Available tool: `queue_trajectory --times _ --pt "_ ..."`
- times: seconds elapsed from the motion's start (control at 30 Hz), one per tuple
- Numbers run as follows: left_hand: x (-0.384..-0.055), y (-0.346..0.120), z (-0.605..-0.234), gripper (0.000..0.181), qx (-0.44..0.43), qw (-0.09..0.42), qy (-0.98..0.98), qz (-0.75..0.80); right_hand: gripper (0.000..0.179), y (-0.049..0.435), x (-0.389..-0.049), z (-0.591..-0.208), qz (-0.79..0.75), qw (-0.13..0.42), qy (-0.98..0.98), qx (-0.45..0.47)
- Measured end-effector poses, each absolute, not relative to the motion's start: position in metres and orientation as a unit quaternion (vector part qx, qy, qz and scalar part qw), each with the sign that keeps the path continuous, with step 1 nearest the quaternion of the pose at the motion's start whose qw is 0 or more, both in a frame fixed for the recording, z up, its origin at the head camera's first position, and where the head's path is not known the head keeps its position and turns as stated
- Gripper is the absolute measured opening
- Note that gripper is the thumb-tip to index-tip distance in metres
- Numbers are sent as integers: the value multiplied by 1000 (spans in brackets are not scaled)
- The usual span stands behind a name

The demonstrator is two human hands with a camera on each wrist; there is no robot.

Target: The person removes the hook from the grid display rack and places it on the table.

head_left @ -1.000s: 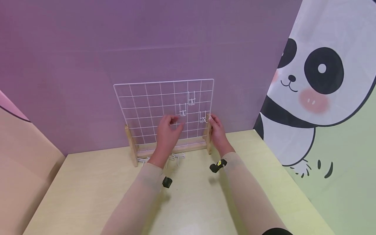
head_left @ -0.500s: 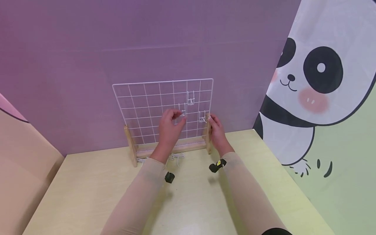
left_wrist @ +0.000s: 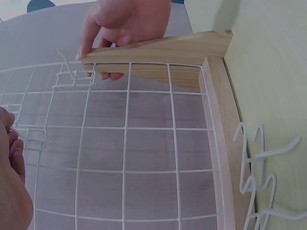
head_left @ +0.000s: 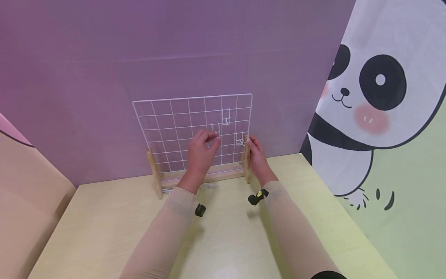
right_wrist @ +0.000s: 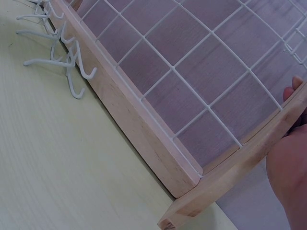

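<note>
The left forearm [head_left: 162, 236] and left hand [head_left: 203, 152] stand before the wire grid [left_wrist: 125, 128], hiding part of its lower wires and some loose hooks [right_wrist: 72, 60]. The left hand pinches the middle hook [left_wrist: 32, 139], which hangs on the grid and is mostly covered by the fingers. The right hand [head_left: 258, 159] grips the right upright [left_wrist: 158, 50] of the wooden stand [right_wrist: 129, 115], thumb in front, fingertips behind.

Counts: 1 grid, 2 uprights, 3 hooks on the grid. Besides the middle hook, there is the upper hook [head_left: 226, 121] and the right hook [head_left: 240, 142], near the right upright. At least 3 loose hooks lie along the front of the stand's base; overlap prevents an exact count. 2 black wrist cameras [head_left: 258, 197] sit at the sleeve cuffs.

The desk [head_left: 104, 232] is pale with a faint wood grain; the stand is near the middle of its back edge. A purple wall [head_left: 104, 77] rises behind, and a panda picture [head_left: 369, 100] covers the wall beyond the back right corner.
</note>
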State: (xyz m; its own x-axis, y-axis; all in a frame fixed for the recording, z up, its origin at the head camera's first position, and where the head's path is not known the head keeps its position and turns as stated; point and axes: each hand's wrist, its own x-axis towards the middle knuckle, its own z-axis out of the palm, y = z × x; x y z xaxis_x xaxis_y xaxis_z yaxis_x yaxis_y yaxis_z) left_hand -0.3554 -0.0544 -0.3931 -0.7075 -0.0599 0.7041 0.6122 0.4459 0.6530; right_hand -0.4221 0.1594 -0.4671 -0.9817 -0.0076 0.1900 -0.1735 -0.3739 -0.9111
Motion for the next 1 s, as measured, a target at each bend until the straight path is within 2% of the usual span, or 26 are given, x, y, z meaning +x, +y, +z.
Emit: queue_trajectory --times 0.23,0.5,1.0 --pt "-356 -57 -395 11 -181 350 -781 -485 33 160 -424 -469 823 48 -559 81" --pt "-359 -59 -395 9 -190 373 -768 -485 23 160 -424 -468 826 50 -555 86" --pt "-358 -65 -385 6 -206 409 -760 -461 21 160 -423 -468 816 54 -569 90"
